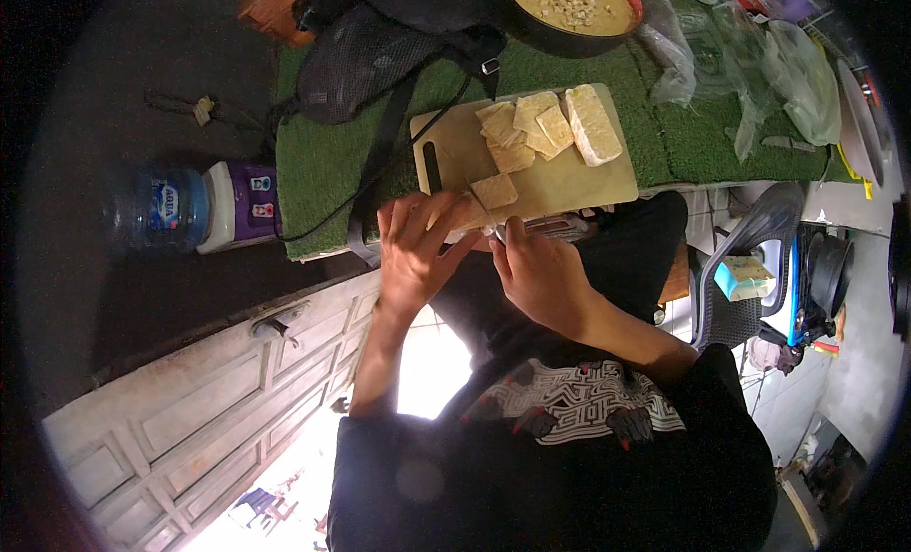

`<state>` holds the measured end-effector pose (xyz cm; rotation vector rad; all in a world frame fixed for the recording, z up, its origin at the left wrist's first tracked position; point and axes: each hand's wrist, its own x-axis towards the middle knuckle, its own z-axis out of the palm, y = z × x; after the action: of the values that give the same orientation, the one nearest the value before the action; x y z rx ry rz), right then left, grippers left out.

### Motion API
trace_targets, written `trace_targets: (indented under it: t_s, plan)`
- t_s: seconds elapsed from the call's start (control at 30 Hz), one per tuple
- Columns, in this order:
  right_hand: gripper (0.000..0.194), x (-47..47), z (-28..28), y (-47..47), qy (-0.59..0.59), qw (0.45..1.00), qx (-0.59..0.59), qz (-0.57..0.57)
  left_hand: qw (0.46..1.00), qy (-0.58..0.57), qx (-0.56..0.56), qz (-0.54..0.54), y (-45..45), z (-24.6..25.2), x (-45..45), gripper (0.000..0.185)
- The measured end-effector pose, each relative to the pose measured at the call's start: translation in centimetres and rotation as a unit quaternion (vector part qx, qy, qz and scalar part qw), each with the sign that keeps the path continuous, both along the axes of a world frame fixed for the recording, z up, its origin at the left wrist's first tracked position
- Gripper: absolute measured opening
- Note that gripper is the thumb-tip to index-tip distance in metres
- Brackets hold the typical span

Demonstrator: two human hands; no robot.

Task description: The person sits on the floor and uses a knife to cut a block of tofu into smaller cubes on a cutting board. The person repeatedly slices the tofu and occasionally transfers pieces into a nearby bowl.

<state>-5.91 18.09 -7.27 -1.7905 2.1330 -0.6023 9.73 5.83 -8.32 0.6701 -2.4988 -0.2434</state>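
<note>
A pale cutting board [569, 189] lies before me with thin slices of what looks like tempeh [509, 156] piled on it and a thicker block [592, 125] at the right. Near the board's front edge lies a single slice [495, 190], with the blade of a knife [480, 203] beside its left side. My right hand [537, 274] is closed on the knife's handle. My left hand [423, 242] is over the front left corner of the board, fingers spread; its fingertips are near the blade, and whether they touch a piece there cannot be told.
A pan of batter with diced pieces [576, 8] stands behind the board. A black mesh bag [377, 61] with straps lies at the back left, one strap crossing the board. Plastic bags [804, 82] lie at the right; a water bottle [167, 207] is at the far left.
</note>
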Motion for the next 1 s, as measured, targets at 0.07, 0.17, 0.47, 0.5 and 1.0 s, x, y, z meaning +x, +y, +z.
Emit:
trace_targets:
  t_s: [0.07, 0.17, 0.47, 0.5, 1.0]
  plan:
    - [0.025, -0.5, 0.2, 0.1, -0.035, 0.999, 0.006, 0.002, 1.000, -0.016, 0.001, -0.014, -0.2, 0.3, 0.3, 0.041]
    - [0.027, -1.4, 0.8, 0.7, -0.094, 0.996, -0.006, -0.002, 0.998, -0.039, 0.023, -0.044, -0.5, 0.9, 0.7, 0.044]
    - [0.025, -3.8, 2.4, 2.4, -0.160, 0.986, 0.028, -0.028, 0.977, -0.134, 0.099, -0.136, -3.5, 5.1, -0.5, 0.031]
    - [0.026, -4.0, 2.4, 2.7, -0.166, 0.986, 0.010, -0.032, 0.974, -0.157, 0.082, -0.139, -3.6, 5.7, -1.0, 0.030]
    - [0.031, -8.2, 2.0, 7.0, -0.178, 0.977, -0.081, -0.082, 0.973, -0.162, 0.001, -0.163, -2.1, 7.2, -8.3, 0.039]
